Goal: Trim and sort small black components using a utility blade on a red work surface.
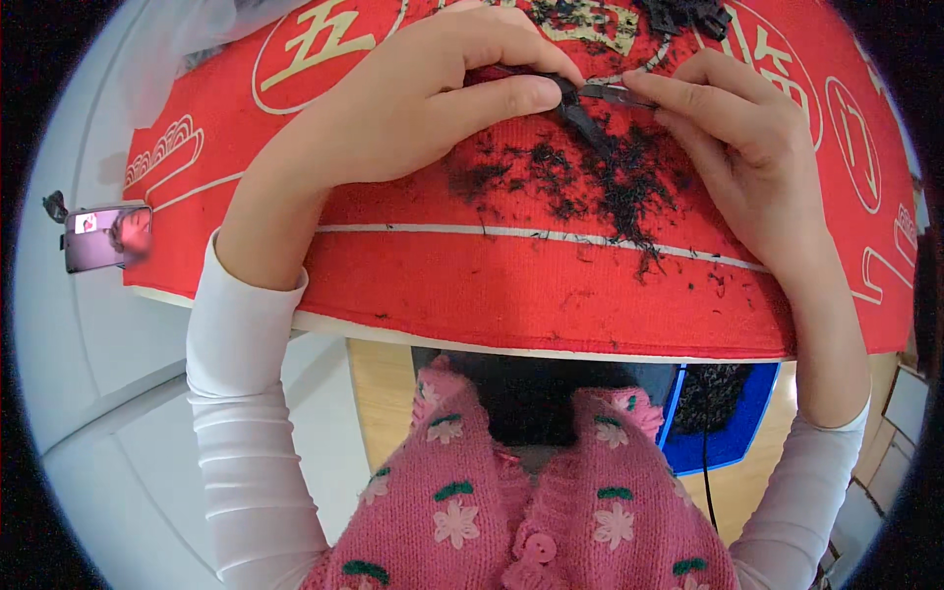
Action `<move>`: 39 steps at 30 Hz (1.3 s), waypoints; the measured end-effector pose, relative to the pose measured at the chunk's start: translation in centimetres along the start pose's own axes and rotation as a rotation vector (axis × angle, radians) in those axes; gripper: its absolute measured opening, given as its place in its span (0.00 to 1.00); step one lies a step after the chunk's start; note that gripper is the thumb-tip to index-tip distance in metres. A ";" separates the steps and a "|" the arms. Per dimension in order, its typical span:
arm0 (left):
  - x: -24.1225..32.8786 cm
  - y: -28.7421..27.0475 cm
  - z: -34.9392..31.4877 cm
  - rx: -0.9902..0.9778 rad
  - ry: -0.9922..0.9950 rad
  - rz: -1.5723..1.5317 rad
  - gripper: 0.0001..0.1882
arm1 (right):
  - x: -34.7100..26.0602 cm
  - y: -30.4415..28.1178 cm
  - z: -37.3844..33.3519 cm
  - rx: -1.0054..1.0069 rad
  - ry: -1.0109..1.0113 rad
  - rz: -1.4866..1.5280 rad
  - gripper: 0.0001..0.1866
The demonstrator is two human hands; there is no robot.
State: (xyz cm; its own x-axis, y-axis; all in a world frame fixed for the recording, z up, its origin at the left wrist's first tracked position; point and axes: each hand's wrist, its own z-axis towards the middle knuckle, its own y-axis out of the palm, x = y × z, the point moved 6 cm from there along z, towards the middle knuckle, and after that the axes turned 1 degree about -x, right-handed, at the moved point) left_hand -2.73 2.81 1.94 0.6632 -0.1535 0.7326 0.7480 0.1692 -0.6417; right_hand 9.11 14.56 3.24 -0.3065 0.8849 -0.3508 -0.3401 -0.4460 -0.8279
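My left hand (423,93) is closed at the far middle of the red cloth (423,285), its thumb and fingers gripping a dark piece (585,126) that points down to the right. Opposite it, my right hand (752,128) pinches a thin, grey, shiny strip (618,94) between thumb and index finger. The strip's left end meets the dark piece by my left fingertips. What kind of things these are, I cannot make out. Loose black shreds (629,192) lie scattered on the cloth below both hands.
A dark heap (688,15) lies at the cloth's far edge. Translucent plastic (187,59) is bunched at the far left. A phone with a lit screen (103,238) stands beside the table's left edge. Below the table's front edge, a blue bin (757,403) holds black material.
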 end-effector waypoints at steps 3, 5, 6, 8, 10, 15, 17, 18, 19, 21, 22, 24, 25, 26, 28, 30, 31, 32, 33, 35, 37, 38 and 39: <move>-0.1 0.0 0.1 -0.009 -0.008 -0.005 0.11 | 0.0 0.1 0.1 0.003 0.000 0.001 0.15; -0.2 0.0 0.1 -0.011 -0.011 -0.006 0.11 | -0.1 0.1 0.1 0.006 0.000 0.003 0.15; -0.1 0.0 0.1 -0.009 -0.009 -0.004 0.11 | -0.1 0.1 0.1 0.008 -0.001 0.004 0.15; -0.1 0.0 0.0 -0.004 -0.004 0.001 0.11 | -0.2 0.1 0.0 0.012 -0.002 0.005 0.15; 0.0 0.1 0.1 -0.002 0.000 0.003 0.11 | -0.3 0.1 -0.1 0.017 -0.002 0.005 0.15; 0.0 0.3 0.1 0.005 -0.005 -0.032 0.11 | -0.2 0.0 -0.4 0.025 0.000 0.006 0.15; 0.0 0.2 0.0 0.006 0.008 -0.046 0.11 | -0.4 -0.2 -0.4 0.020 -0.020 -0.068 0.15; 0.0 0.2 0.0 0.007 0.014 -0.053 0.11 | -0.5 -0.2 -0.5 0.017 -0.030 -0.105 0.15; 0.0 0.2 -0.1 0.008 0.020 -0.060 0.11 | -0.6 -0.2 -0.5 0.014 -0.041 -0.141 0.15; 0.0 0.2 0.1 0.003 0.020 -0.051 0.11 | -0.7 -0.2 -0.5 0.016 -0.033 -0.132 0.15; 0.0 0.2 0.1 -0.002 0.018 -0.041 0.11 | -0.7 -0.1 -0.5 0.018 -0.027 -0.121 0.15; -0.1 0.3 0.2 -0.012 0.014 -0.022 0.11 | -0.8 0.0 -0.5 0.023 -0.014 -0.097 0.15; -0.2 0.2 0.2 -0.011 0.012 -0.021 0.11 | -0.9 0.1 -0.5 0.022 -0.016 -0.096 0.15; -0.2 0.1 0.2 -0.013 0.022 -0.022 0.10 | -0.9 0.1 -0.5 0.019 -0.009 -0.093 0.15; -0.4 0.0 0.2 -0.017 0.041 -0.022 0.10 | -0.8 0.2 -0.4 0.013 0.004 -0.087 0.14; -0.1 0.0 0.3 -0.019 0.052 -0.023 0.10 | -0.8 0.2 -0.4 0.010 0.011 -0.086 0.14; 0.3 0.0 0.4 -0.038 0.030 0.001 0.10 | -0.7 0.2 -0.5 -0.006 0.017 -0.093 0.14; 0.9 -0.1 0.5 -0.057 0.006 0.025 0.10 | -0.5 0.3 -0.5 -0.021 0.022 -0.097 0.14; 1.3 -0.2 0.6 -0.076 -0.017 0.050 0.10 | -0.4 0.4 -0.6 -0.036 0.027 -0.102 0.13; 1.4 -0.1 0.6 -0.095 -0.040 0.075 0.10 | -0.4 0.5 -0.6 -0.050 0.032 -0.108 0.13; 1.1 -0.1 0.6 -0.106 -0.068 0.074 0.10 | -0.6 0.5 -0.5 -0.056 0.037 -0.097 0.13; 1.0 -0.1 0.6 -0.112 -0.082 0.074 0.10 | -0.7 0.5 -0.5 -0.059 0.039 -0.092 0.13; 0.9 0.0 0.6 -0.118 -0.095 0.074 0.10 | -0.8 0.5 -0.5 -0.062 0.042 -0.087 0.12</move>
State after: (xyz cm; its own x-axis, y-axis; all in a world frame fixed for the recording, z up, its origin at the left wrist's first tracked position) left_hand -2.20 3.23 2.72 0.7154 -0.0507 0.6969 0.6987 0.0602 -0.7128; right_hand 9.60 13.73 2.88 -0.2399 0.9255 -0.2930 -0.3084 -0.3588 -0.8810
